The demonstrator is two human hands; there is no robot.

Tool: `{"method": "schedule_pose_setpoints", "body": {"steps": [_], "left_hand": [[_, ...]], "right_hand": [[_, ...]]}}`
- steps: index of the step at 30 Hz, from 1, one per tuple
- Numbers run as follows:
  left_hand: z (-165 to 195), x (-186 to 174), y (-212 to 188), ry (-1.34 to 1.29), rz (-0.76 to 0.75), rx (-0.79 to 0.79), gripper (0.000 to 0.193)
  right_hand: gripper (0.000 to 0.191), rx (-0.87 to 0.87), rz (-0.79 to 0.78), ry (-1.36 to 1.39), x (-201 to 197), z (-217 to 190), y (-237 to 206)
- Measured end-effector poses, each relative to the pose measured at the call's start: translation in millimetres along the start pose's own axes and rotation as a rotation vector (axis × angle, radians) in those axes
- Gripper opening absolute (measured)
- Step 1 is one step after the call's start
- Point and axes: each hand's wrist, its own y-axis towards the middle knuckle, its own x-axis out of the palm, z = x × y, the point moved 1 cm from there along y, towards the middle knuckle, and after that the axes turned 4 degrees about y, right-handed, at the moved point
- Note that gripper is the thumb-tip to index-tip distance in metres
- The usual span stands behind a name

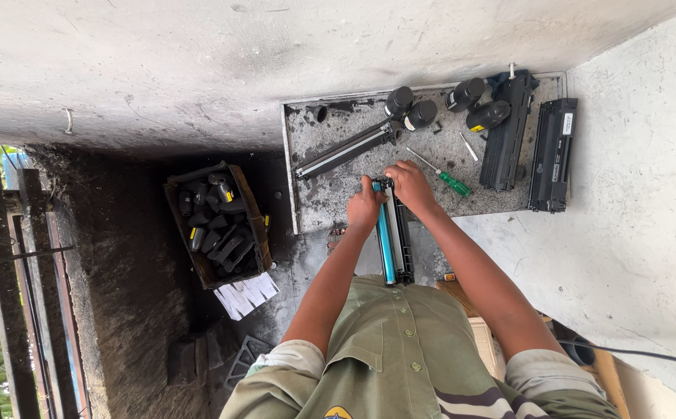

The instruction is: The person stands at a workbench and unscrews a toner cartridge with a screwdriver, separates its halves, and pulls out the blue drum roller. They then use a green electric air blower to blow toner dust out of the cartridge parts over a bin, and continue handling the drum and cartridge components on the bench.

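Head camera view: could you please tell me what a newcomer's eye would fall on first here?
Both hands, left hand and right hand, grip a long black toner cartridge with a bright blue drum at the near edge of a sooty grey metal tray. A green-handled screwdriver lies on the tray beside the right hand. Left of it, a cardboard box of black parts sits on the floor.

Olive button-up shirt (pixel 400 349) w/ short sleeves, pale rolled cuffs, bare forearms.

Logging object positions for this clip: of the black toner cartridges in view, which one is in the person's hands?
The cartridge with the blue drum, gripped at its far end by left hand and right hand. The two black cartridges lie untouched on the tray.
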Motion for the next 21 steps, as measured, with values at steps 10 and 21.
{"method": "schedule_pose_setpoints", "body": {"steps": [10,21], "left_hand": [[7,-8,-1,0.098,0.077,0.056,0.067],[8,-9,-2,0.054,0.062,0.024,0.054]], "right_hand": [[0.035,-0.101,0.199,-0.236,24,-10,-46],[0.034,0.102,0.375,-0.275,21,-22,-34]]}}
